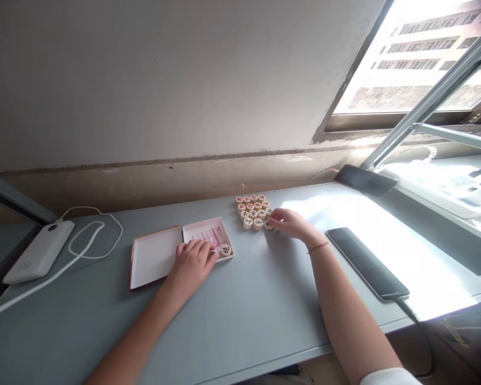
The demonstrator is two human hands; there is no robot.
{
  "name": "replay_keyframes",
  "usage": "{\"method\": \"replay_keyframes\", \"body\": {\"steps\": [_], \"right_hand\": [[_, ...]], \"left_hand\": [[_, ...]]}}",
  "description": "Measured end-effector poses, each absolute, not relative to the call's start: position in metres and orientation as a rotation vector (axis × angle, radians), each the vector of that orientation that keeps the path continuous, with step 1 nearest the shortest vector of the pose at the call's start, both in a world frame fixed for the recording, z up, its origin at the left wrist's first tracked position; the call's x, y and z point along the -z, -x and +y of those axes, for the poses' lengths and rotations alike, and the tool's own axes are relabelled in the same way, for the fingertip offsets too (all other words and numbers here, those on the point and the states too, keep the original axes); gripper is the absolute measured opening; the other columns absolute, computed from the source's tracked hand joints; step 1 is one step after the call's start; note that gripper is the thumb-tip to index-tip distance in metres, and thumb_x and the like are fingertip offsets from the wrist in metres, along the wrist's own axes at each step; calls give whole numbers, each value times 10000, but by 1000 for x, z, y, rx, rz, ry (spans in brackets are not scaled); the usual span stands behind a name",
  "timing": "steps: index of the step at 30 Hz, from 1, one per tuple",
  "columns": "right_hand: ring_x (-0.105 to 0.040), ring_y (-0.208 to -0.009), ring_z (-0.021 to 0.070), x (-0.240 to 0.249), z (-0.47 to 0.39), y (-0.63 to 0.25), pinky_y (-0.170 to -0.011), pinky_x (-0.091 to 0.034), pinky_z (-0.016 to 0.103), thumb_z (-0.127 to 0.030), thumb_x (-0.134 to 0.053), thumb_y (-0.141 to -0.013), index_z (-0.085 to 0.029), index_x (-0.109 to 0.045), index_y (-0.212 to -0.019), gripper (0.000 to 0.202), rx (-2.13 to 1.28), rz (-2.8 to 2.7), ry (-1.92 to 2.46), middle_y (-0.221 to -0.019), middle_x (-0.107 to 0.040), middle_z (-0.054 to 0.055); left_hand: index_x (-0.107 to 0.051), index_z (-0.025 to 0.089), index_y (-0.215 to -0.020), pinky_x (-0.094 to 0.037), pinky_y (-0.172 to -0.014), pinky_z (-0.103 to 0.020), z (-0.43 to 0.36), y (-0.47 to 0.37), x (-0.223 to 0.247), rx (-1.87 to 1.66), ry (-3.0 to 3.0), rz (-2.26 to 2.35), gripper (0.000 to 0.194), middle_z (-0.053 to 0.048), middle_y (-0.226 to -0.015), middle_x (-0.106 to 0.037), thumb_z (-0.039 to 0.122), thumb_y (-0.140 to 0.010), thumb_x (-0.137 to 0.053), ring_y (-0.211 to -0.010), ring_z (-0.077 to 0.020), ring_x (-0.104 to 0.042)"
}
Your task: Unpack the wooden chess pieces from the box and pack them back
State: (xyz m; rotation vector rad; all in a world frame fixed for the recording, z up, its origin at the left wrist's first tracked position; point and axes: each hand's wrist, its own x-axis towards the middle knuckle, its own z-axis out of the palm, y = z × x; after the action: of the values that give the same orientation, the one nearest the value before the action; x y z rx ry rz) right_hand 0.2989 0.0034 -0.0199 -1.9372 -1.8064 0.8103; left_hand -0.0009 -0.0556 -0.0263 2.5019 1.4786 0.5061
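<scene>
Round wooden xiangqi pieces with red and black characters sit in close rows toward the back of the desk. At the front right corner of these rows, my right hand has its fingers closed on a black-marked piece. My left hand reaches into the shallow white box, fingers curled over a piece that is partly hidden. Beside those fingers another black-marked piece lies in the box. A sheet with pink-red lines shows on the box's bottom.
The box lid lies left of the box, inside up. A white power bank with a white cable is at far left. A dark phone lies right of my right forearm; another dark device leans near the metal frame.
</scene>
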Motion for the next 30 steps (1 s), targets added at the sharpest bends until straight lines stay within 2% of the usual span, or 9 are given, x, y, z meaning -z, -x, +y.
{"method": "replay_keyframes", "body": {"steps": [7, 11, 17, 20, 22, 25, 30], "right_hand": [[-535, -643, 149, 17, 3, -291, -553, -370, 249, -370, -481, -830, -200, -536, -708, 217, -734, -1829, 1970, -734, -645, 38], [-493, -599, 137, 1, -3, -280, -524, -342, 248, -417, -472, -848, -201, -524, -686, 275, -664, -1802, 1895, -680, -607, 21], [-565, -726, 137, -17, -28, -220, -599, -431, 229, -515, -617, -785, -207, -626, -961, 355, -1169, -2050, 1170, -899, -664, 37], [-582, -716, 134, -17, -34, -201, -608, -436, 229, -509, -566, -837, -201, -646, -962, 342, -1214, -2083, 1051, -846, -673, 36], [-587, -697, 134, -16, -32, -205, -606, -439, 235, -486, -523, -870, -191, -653, -949, 332, -1202, -2063, 1063, -812, -673, 37], [-595, -727, 148, -14, -21, -232, -630, -454, 253, -457, -537, -854, -177, -653, -935, 315, -1103, -1933, 1190, -860, -676, 55], [-568, -678, 155, -2, -4, -286, -580, -415, 259, -427, -576, -786, -174, -647, -794, 263, -799, -1718, 1754, -770, -658, 44]], "left_hand": [[-550, 231, -902, -339, -849, -347, -57, -2, 22, -481, -2465, 1463, 193, -10, -932, -697, 287, -950, -372, -908, -191, -616], [-565, 230, -938, -390, -819, -333, -55, -2, 19, -717, -2382, 1448, 170, -16, -919, -686, 319, -941, -420, -866, -184, -620], [-550, 218, -879, -479, -745, -254, -57, -6, 15, -1043, -2021, 1304, 160, -6, -879, -639, 363, -916, -493, -817, -141, -611], [-556, 209, -879, -503, -772, -251, -58, -8, 16, -1073, -1911, 1238, 163, -16, -905, -632, 364, -905, -513, -849, -141, -619], [-561, 209, -899, -514, -783, -255, -58, -9, 17, -1059, -1880, 1233, 166, -18, -917, -633, 367, -905, -511, -857, -140, -627], [-571, 216, -927, -524, -782, -269, -59, -10, 17, -1021, -1930, 1269, 159, -19, -934, -642, 357, -909, -500, -849, -143, -633], [-580, 225, -941, -513, -798, -274, -60, -12, 17, -956, -2122, 1287, 143, -13, -948, -652, 305, -926, -462, -878, -146, -623]]}}
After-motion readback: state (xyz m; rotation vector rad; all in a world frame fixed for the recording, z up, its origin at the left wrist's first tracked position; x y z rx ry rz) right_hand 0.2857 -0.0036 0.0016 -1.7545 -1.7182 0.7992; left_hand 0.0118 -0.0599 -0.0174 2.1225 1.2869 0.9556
